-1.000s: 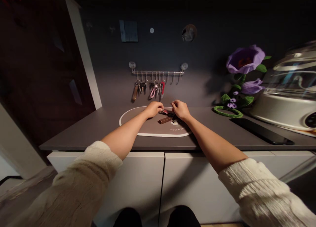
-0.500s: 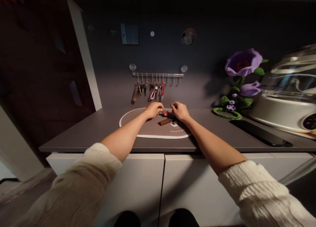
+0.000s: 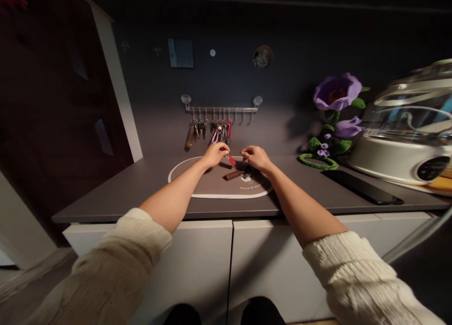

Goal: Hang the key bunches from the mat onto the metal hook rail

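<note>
My left hand [image 3: 215,154] is closed, thumb and fingers pinching a key ring with a red fob [image 3: 231,160] dangling from it over the mat. My right hand [image 3: 257,157] is beside it at the right, fingers curled in toward the thumb; whether anything small is between them I cannot make out. On the brown, white-edged mat [image 3: 208,188] below lie a brown bar-shaped piece [image 3: 232,175] and dark items, perhaps keys [image 3: 246,173], partly hidden by my right hand. Behind, several bunches of keys [image 3: 219,129] hang from a clear hook rail [image 3: 222,109].
A black phone [image 3: 360,186] lies on the grey counter [image 3: 123,193] at the right. Behind it stand purple artificial flowers [image 3: 337,92] with a green ring base [image 3: 318,162], beside a large white appliance [image 3: 391,158]. A tall panel [image 3: 116,85] borders the counter's left side.
My left hand has lifted slightly, and the red fob now hangs more freely below it. My right hand stays close by, with its fingers a little more extended. The whole view has shifted slightly.
</note>
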`<state>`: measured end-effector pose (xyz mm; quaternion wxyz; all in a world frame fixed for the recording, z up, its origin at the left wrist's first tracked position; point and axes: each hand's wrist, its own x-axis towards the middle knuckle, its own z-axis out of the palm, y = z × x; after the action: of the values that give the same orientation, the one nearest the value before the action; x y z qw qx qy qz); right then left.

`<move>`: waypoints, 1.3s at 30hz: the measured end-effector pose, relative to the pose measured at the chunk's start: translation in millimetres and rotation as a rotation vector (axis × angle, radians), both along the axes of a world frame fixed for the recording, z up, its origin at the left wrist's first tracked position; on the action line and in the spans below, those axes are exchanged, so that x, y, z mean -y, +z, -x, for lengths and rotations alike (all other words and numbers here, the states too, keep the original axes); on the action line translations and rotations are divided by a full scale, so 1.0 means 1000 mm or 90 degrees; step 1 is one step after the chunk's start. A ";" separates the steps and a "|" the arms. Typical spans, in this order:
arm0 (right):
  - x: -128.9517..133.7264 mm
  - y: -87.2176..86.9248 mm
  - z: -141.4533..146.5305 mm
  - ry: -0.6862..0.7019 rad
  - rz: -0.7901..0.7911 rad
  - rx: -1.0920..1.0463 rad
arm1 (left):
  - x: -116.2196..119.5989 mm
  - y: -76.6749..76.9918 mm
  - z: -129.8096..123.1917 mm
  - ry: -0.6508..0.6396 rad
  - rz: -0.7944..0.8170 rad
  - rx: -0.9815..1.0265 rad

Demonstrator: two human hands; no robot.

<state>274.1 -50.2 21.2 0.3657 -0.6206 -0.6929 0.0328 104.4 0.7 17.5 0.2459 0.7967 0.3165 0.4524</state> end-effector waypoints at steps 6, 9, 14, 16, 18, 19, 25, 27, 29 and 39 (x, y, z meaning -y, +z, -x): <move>0.010 0.008 -0.003 -0.005 0.069 0.070 | 0.001 0.003 0.000 -0.017 0.069 0.132; 0.013 0.011 -0.004 -0.020 0.110 0.080 | -0.003 0.002 -0.001 -0.043 0.109 0.200; 0.011 0.010 -0.007 -0.032 0.146 0.128 | -0.006 0.001 -0.003 -0.083 0.174 0.286; 0.010 0.009 -0.008 -0.038 0.157 0.152 | -0.005 0.002 -0.003 -0.091 0.203 0.312; 0.010 0.008 -0.008 -0.038 0.162 0.160 | -0.004 0.003 -0.003 -0.100 0.233 0.338; 0.010 0.008 -0.008 -0.037 0.163 0.160 | -0.004 0.003 -0.004 -0.106 0.247 0.349; 0.015 0.011 -0.006 -0.017 0.149 0.148 | 0.001 0.005 -0.004 -0.121 0.307 0.378; 0.015 0.011 -0.006 -0.008 0.137 0.127 | 0.004 0.006 -0.004 -0.119 0.317 0.381; 0.014 0.011 -0.008 0.007 0.123 0.090 | 0.007 0.007 -0.003 -0.122 0.330 0.385; 0.004 0.002 -0.014 0.153 0.039 -0.179 | 0.013 0.008 -0.004 -0.159 0.377 0.377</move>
<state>288.2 -54.1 23.1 0.4336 -0.5331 -0.7027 0.1840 108.7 -12.0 25.0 0.5969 0.5595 0.2497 0.5179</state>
